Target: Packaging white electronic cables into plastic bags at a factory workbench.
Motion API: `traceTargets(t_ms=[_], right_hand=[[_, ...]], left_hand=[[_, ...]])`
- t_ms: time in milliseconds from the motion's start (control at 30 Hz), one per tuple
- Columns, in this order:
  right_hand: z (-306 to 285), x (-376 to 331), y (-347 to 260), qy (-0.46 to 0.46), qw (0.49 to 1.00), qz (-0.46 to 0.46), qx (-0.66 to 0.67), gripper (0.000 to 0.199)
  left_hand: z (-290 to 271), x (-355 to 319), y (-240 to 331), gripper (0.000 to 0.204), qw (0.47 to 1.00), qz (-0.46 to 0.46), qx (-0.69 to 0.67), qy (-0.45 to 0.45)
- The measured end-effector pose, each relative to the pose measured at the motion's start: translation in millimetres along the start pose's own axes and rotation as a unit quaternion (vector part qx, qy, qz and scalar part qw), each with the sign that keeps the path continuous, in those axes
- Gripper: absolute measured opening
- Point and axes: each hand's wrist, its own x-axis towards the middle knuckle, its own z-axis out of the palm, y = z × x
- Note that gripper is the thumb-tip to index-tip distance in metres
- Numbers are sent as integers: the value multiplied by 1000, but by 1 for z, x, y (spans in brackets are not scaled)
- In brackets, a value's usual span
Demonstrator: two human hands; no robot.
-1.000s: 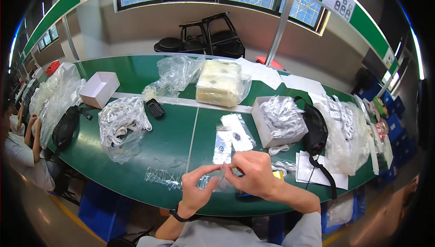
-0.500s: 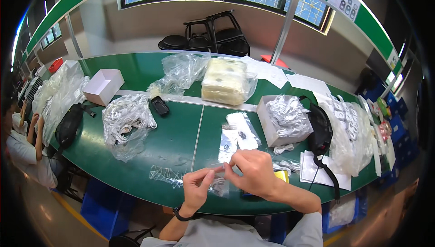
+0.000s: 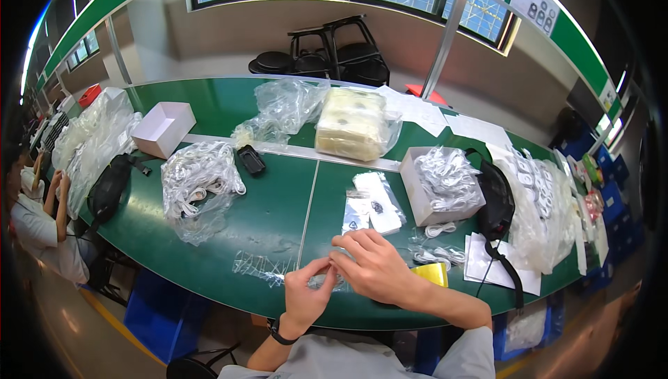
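Bench seen from the wearer's head, clock directions taken from where the fingertips meet, twelve pointing away from the wearer. Nearest, at seven o'clock, a black wristband (image 3: 282, 334) circles the left wrist. The left hand (image 3: 308, 295) and right hand (image 3: 372, 265) meet with bent fingers, thumbs and forefingers pinching a clear bag (image 3: 339, 284), which lies at the fingertips, just above the green table (image 3: 271, 201), and is mostly hidden by the hands; its contents cannot be made out. At nine o'clock lie clear plastic strips (image 3: 264, 267); at three, a glossy yellow item (image 3: 434, 273) and, farther right, white sheets (image 3: 483, 265). Flat clear packets (image 3: 379, 201) lie at one o'clock. At two, a white box (image 3: 419, 201) holds a heap of bagged white cables (image 3: 445, 177), with a black pouch (image 3: 495, 205) just beside it. At ten lies a bundle of white cables (image 3: 198, 177) in clear plastic, with a small black tray (image 3: 250, 161) near it toward eleven. Farther off, a pale box (image 3: 165, 130) stands at ten, and a plastic-wrapped yellowish block (image 3: 348, 132) at twelve, beside a crumpled clear sheet (image 3: 289, 104). Beyond the table, at twelve, are black stools (image 3: 358, 62).
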Motion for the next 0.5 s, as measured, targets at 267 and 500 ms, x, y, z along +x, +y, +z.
traceTargets(t_ms=[267,500], right_hand=[[4,-6,5,-53,995,-55,60,24],[0,-22,4,-48,990,-14,135,18]], left_hand=[[-11,-2,1,11,985,113,132,-19],[-13,-6,8,13,965,162,188,-83]])
